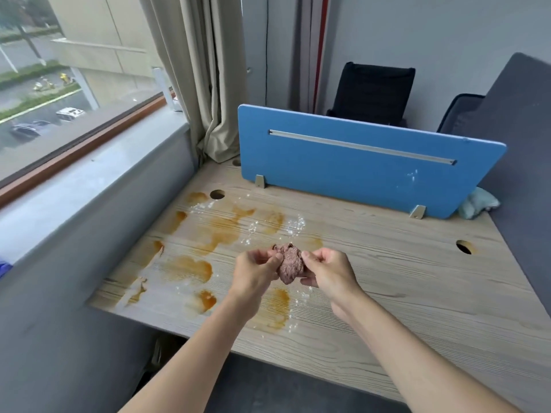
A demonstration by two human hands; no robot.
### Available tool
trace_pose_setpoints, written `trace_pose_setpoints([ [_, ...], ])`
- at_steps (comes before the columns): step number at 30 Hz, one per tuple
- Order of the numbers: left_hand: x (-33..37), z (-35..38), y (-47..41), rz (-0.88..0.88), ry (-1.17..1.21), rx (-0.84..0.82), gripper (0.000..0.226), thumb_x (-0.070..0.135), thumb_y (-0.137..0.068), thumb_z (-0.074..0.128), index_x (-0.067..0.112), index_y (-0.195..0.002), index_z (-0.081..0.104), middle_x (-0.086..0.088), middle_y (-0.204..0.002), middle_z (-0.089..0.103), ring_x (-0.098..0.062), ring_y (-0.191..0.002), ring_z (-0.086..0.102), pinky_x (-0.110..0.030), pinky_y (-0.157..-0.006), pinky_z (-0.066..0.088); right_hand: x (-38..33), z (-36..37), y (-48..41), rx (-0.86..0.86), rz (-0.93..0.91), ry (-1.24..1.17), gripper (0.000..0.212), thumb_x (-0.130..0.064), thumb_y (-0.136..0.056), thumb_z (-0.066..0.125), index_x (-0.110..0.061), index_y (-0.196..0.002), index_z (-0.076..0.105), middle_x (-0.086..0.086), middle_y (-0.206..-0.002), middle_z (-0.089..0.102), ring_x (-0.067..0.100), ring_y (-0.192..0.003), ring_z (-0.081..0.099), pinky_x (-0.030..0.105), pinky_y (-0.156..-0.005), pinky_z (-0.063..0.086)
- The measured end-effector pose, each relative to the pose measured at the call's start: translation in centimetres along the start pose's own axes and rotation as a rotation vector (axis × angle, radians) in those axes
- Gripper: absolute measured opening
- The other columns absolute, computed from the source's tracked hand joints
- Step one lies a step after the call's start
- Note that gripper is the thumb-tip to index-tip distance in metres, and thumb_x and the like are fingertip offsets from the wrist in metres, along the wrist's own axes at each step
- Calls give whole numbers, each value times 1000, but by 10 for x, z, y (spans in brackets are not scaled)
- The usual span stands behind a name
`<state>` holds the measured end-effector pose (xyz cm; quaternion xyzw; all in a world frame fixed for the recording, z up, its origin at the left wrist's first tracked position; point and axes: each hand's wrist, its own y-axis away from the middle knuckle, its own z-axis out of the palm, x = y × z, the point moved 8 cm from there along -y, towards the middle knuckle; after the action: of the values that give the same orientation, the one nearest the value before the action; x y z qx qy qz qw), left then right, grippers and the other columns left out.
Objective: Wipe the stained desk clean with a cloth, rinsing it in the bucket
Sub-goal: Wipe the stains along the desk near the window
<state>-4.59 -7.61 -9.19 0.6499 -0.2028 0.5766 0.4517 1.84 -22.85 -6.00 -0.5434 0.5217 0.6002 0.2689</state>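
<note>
Here both hands (pixel 256 271) (pixel 326 271) pinch the bunched cloth (pixel 288 262) — above the stained desk (pixel 387 263).

Both hands, left (pixel 258 268) and right (pixel 326 271), pinch a bunched brownish cloth (pixel 288 262) above the wooden table (pixel 402 278). Orange-brown stains (pixel 190 268) cover its left half. A blue divider panel (pixel 357 165) stands behind.

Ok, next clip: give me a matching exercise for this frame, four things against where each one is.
Things:
1. bunched cloth
2. orange-brown stains
3. blue divider
4. pale green rag

Places:
A. upright along the far edge of the desk
B. far right corner, beside the divider's end
C. pinched between the left hand and right hand
D. spread over the window-side half of the desk

Pairs: 1-C, 2-D, 3-A, 4-B.
</note>
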Motion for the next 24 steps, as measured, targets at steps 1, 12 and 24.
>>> trace_pose_setpoints([
  [1, 2, 0, 0, 1, 19, 0, 11, 2, -94, 63, -9, -91, 64, -20, -86, 67, -28, -77, 64, -39, -77, 57, -1, 2, 0, 19, -1, -3, 22, -15, -102, 56, -6, -83, 58, 17, -92, 71, 23, -81, 69, 31, -68, 59],
  [12, 3, 1, 1, -131, 477, 107, 16, 0, -102, 48, 6, -88, 52, -7, -76, 54, -16, -66, 55, -39, -82, 58, 5, -29, -11, 339, 66, -107, 22, -17, -103, 53, -2, -87, 55, 11, -91, 63, 27, -84, 62, 53, -92, 56],
  [24, 22, 29, 11, -55, 207, -164, 32, 3, -92, 67, 8, -118, 50, -14, -99, 65, -16, -77, 62, -25, -64, 47, -10, -26, -8, -30, 6, 58, 6, -5, -96, 60, -5, -98, 65, 17, -100, 73, 23, -90, 67, 34, -80, 55],
])
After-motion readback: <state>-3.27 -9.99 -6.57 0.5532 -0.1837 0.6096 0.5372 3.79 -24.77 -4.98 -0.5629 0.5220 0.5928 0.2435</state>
